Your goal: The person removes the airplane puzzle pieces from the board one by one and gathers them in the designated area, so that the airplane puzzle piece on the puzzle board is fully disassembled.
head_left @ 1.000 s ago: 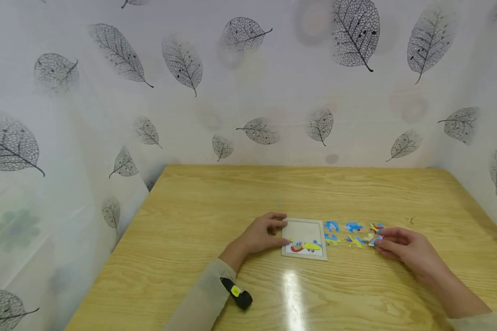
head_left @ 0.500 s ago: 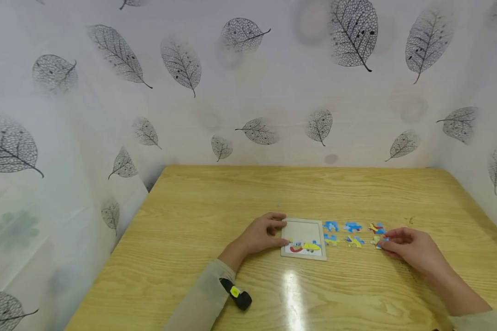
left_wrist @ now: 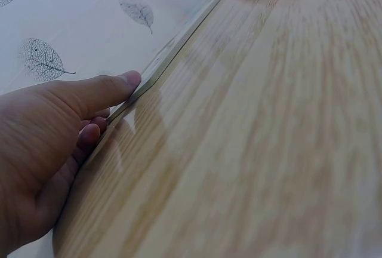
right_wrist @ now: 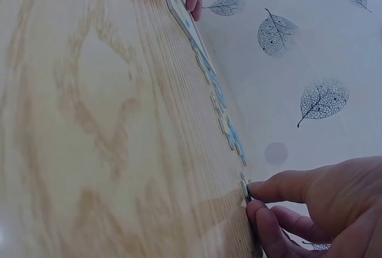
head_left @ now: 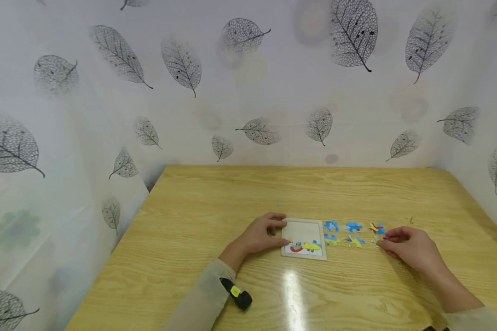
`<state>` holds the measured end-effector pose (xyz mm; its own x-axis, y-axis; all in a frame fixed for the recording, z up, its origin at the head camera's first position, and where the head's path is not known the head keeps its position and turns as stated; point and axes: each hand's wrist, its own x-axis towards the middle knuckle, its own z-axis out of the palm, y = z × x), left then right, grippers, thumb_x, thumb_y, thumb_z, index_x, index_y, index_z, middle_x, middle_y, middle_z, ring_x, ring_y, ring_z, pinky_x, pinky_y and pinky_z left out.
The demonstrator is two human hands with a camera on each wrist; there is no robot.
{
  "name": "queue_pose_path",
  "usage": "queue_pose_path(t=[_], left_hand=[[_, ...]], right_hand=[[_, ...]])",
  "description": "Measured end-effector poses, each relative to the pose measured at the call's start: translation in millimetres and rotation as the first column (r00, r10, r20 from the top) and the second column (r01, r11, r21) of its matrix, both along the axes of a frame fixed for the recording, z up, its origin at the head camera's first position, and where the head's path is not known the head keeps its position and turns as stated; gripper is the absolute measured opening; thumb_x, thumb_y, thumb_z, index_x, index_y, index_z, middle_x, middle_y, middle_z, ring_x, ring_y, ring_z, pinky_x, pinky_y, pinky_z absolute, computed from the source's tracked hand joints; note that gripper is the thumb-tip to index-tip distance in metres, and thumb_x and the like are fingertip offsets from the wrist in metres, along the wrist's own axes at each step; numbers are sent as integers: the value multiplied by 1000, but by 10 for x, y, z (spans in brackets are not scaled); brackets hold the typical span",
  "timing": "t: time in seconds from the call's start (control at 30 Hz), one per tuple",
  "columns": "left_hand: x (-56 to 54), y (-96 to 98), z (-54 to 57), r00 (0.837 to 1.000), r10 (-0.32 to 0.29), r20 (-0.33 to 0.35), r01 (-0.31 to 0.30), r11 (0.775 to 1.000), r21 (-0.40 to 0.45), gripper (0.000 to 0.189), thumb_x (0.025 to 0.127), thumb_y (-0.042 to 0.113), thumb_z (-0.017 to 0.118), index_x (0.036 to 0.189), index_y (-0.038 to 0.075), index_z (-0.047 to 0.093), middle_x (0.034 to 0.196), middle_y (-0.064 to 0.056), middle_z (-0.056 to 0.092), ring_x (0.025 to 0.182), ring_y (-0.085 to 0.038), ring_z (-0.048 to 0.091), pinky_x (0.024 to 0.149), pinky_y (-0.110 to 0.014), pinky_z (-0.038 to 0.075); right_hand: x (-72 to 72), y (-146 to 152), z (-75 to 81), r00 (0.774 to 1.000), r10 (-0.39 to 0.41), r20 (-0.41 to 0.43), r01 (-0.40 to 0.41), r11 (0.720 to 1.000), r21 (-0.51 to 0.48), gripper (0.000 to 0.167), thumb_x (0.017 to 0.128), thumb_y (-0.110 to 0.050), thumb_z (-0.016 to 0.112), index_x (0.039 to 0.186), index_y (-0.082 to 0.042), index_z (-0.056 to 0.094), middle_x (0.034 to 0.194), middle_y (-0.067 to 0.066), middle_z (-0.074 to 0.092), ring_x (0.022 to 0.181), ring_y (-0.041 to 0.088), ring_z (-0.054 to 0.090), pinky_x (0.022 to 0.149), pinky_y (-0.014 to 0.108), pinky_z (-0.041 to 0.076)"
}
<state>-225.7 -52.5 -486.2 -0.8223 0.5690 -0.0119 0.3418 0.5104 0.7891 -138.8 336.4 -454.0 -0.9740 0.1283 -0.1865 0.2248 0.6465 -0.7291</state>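
On the table lies a square puzzle tray (head_left: 303, 230), its lower part filled with red, yellow and blue picture pieces. My left hand (head_left: 257, 235) holds the tray's left side, thumb at the lower edge and fingers near the top corner. In the left wrist view its thumb (left_wrist: 119, 88) rests on the tray's rim. At the right end of the loose pieces, my right hand (head_left: 414, 248) pinches a puzzle piece (right_wrist: 244, 187) between thumb and fingers, close over the table. Most of that piece is hidden by the fingertips.
Loose jigsaw pieces lie in two rows right of the tray, among them a blue one (head_left: 353, 227), a red-yellow-blue one (head_left: 376, 228) and a yellow one (head_left: 356, 242). A leaf-print curtain (head_left: 257, 92) hangs behind the wooden table (head_left: 215, 193).
My right hand has shifted slightly right, drawing the pinched puzzle piece away from the lower row and uncovering the red-yellow-blue piece above. The left hand and tray stay put.
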Motion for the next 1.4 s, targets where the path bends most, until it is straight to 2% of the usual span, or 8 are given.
queue_pose_path(t=[0.23,0.43,0.53,0.63,0.77,0.83,1.07,1.4], left_hand=[[-5,-2,-13,1000,0,0,0,1000,-2,57,85,33,80,136,12,63,148,7,51,96,-5,53,84,-19,46],[-1,-1,-7,1000,-1,1,1,1000,2,57,85,32,81,136,12,63,147,7,51,96,-5,53,84,-19,46],[3,-2,0,1000,-2,1,2,1000,5,57,85,31,81,136,12,63,147,7,52,96,-5,53,84,-19,47],[5,-1,-1,1000,-6,-2,6,1000,10,56,85,31,81,135,11,64,146,7,52,96,-5,53,84,-19,47],[5,-2,-4,1000,-8,-5,8,1000,12,56,85,30,81,135,10,64,146,6,53,95,-5,53,84,-19,47],[5,-2,-4,1000,-7,-5,7,1000,14,56,85,30,81,135,10,64,146,6,53,95,-5,53,84,-20,47],[4,3,-14,1000,-1,3,1,1000,7,56,85,32,81,135,12,64,146,8,53,96,-4,53,84,-19,46],[-9,-1,-23,1000,-8,-11,8,1000,10,56,85,30,81,135,10,64,145,6,53,94,-5,52,83,-19,46]], right_hand=[[3,-12,3,1000,-12,1,12,1000,-16,55,87,-34,78,117,9,60,95,3,72,73,-1,65,65,23,56],[-9,-77,-15,999,-31,-19,28,990,-141,57,87,-29,79,120,12,58,96,-2,69,77,-5,65,69,23,58],[-35,-115,-24,1000,-14,-11,10,967,-255,57,88,-24,78,123,15,55,97,-9,68,81,-3,67,73,25,59],[-51,-158,-28,1000,16,6,-12,927,-374,56,90,-18,75,128,16,52,97,-14,68,85,0,69,77,26,59],[-47,-251,-16,997,66,35,-41,881,-472,54,93,-15,72,131,16,50,98,-13,70,88,5,71,79,27,59],[-42,-316,-5,995,89,44,-56,874,-483,53,93,-15,71,131,16,50,99,-10,70,89,8,72,80,27,59],[-52,-525,-3,992,110,55,-74,891,-448,55,93,-15,72,132,16,49,102,1,68,88,10,71,81,28,59],[-94,-729,-6,986,161,29,-128,867,-482,55,92,-13,73,132,16,49,102,9,68,89,14,72,81,29,59]])
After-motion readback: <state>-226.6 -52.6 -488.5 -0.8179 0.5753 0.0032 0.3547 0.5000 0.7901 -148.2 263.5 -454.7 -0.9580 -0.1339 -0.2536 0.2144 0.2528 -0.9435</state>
